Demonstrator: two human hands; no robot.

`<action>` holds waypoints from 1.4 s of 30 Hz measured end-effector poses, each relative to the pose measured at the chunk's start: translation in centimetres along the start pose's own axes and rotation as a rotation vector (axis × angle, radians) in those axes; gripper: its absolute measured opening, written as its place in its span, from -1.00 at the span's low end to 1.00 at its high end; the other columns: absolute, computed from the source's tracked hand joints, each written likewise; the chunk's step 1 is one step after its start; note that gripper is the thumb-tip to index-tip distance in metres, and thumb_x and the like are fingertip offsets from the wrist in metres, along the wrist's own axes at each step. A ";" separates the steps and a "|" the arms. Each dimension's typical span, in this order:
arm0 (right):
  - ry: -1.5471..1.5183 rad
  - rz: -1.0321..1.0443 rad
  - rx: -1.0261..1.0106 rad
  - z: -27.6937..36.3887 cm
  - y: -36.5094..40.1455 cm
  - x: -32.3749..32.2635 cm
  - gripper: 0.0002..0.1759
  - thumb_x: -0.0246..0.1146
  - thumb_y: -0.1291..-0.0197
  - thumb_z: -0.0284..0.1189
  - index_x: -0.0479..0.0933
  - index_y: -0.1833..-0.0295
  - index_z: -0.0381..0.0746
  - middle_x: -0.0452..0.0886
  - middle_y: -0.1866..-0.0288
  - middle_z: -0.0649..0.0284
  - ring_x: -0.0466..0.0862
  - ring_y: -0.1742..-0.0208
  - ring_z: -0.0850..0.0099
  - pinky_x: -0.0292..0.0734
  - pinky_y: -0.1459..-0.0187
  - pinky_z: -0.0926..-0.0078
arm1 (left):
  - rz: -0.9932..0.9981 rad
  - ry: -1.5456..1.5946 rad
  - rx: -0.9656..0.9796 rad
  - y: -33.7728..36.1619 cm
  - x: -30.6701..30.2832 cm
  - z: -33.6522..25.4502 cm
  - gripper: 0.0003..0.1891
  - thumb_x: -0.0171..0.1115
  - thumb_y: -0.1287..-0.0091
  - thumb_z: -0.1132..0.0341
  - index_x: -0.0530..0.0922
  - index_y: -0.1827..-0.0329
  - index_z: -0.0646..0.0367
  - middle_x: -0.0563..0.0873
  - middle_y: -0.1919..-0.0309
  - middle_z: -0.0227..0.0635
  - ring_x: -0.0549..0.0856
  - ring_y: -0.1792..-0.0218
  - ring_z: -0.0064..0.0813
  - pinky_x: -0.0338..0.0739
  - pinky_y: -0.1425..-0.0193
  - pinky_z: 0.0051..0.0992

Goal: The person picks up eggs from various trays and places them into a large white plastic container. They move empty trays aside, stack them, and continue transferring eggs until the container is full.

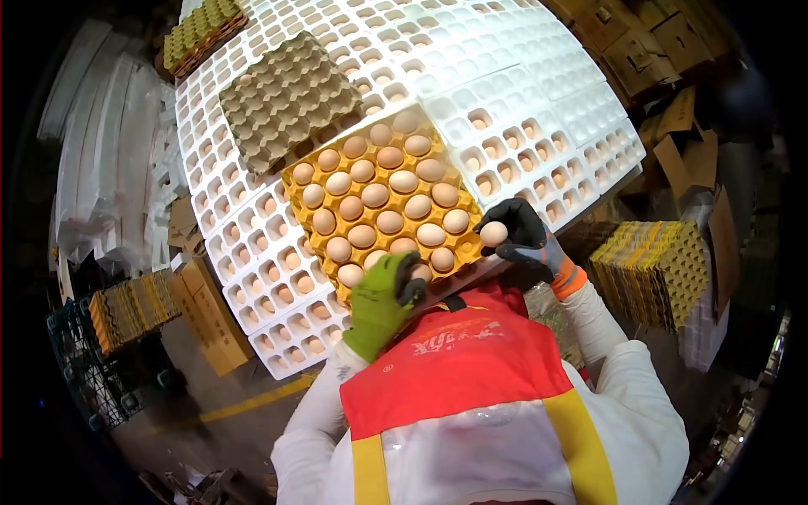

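Note:
Before me is a yellow egg tray (396, 175) filled with rows of light brown eggs, lying on white foam trays. At its near right corner, my right hand (526, 240), in a black and grey glove with an orange cuff, pinches an egg (494, 234) between thumb and fingers. My left hand (379, 305), in a green glove with dark fingertips, is over the tray's near edge. Its fingers are curled about another egg (421, 272), which is partly hidden; whether that egg still rests in its cup is not visible.
White foam trays (252, 282) with eggs in many pockets spread across the table. An empty grey-brown egg tray (290, 101) lies beyond the yellow one. Stacked egg trays (652, 269) stand at right and more (135, 307) at left. Cardboard boxes (210, 316) flank the table.

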State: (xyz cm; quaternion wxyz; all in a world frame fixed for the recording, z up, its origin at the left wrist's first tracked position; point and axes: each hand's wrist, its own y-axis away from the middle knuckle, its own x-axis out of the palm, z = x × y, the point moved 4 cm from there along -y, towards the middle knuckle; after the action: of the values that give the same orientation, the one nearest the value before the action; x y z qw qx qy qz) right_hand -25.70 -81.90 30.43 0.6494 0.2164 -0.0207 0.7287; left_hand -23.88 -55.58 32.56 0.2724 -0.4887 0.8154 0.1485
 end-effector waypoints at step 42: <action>1.821 -0.132 -0.255 -8.6 -12.6 2.8 -0.34 0.07 -0.36 -0.12 0.32 -0.50 -0.17 0.50 0.48 0.21 0.50 0.57 0.29 0.38 0.47 0.23 | 0.190 -0.728 0.339 -5.2 3.8 -0.8 -0.75 0.44 -0.18 0.28 0.66 0.09 0.05 0.64 0.04 -0.17 0.65 0.19 -0.12 0.58 0.18 -0.22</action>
State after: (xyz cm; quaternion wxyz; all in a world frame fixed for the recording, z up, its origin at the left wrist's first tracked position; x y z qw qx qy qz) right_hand -16.30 -74.64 20.47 0.4745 -0.5130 0.4304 0.5713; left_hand -20.94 -61.22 31.08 0.6046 -0.2752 0.7203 0.1998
